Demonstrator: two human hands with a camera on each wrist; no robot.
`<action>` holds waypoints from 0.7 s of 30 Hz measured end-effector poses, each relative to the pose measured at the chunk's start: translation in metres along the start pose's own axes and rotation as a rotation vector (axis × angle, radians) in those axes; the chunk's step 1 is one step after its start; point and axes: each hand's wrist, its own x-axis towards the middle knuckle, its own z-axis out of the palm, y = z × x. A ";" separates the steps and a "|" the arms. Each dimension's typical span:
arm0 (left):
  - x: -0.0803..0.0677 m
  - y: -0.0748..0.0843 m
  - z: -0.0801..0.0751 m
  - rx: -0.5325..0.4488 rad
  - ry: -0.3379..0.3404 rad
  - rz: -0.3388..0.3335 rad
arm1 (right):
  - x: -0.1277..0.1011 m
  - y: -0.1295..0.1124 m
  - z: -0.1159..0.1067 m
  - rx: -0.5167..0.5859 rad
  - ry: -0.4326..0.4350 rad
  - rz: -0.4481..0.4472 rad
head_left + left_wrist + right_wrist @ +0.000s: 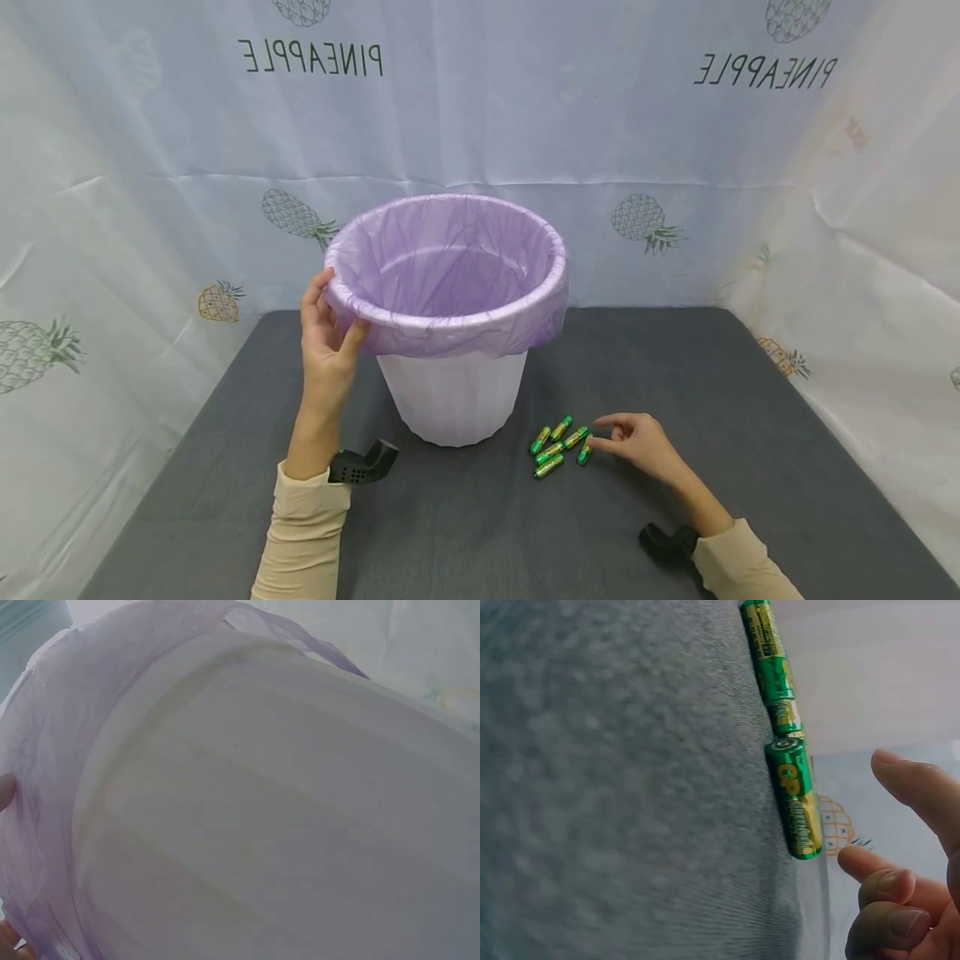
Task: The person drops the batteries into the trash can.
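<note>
A white trash bin (454,392) stands upright, lined with a thin purple bag (457,283) folded over its rim. My left hand (327,358) holds the bin's left side by the bag-covered rim, thumb at the front and fingers farther back. In the left wrist view, the bin's wall (277,802) fills most of the picture. Several green-and-gold batteries (550,452) lie in a loose group right of the bin. Over the rightmost battery (795,802) reaches my right hand (641,446), thumb and index finger apart, the other fingers bent. Nothing is in its grasp.
Dark grey cloth (450,533) covers the table. Behind it hangs a pale curtain (480,108) with pineapple prints, and similar sheets close off both sides. Each wrist carries a black camera mount (363,463).
</note>
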 end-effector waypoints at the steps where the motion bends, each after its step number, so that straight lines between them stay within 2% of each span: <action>1: 0.000 0.000 0.000 0.000 0.000 0.000 | -0.001 0.001 0.001 0.001 -0.006 0.008; 21: 0.000 -0.002 -0.001 -0.001 0.009 0.000 | -0.001 -0.001 0.011 -0.005 -0.057 0.127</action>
